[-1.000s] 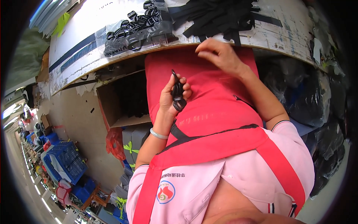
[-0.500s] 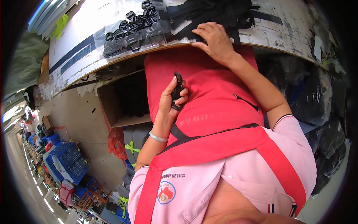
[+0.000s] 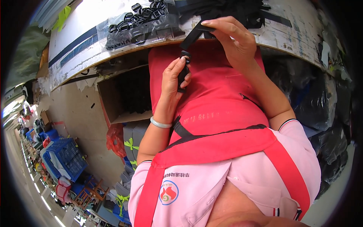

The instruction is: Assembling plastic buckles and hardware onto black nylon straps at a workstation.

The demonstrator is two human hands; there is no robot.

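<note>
My left hand is closed around black plastic buckles, held above the red apron; the fingers hide most of them. From my right hand, a short black webbing strap slants down to the left, pinched between thumb and fingers. The strap's lower end is right at the top of the buckles; I cannot tell whether it passes through. More black straps lie heaped on the table beyond my right hand. Loose black buckles are piled on a clear plastic bag to the left.
The worn white table has a curved-looking front edge just ahead of me. Below it, at left, stands an open cardboard box with dark contents. Black plastic bags fill the right side. A blue crate stands farther off at left.
My right hand has lifted from the strap heap with one strap and come nearer the left hand. The left hand has moved up slightly with the buckles, toward the table edge.
</note>
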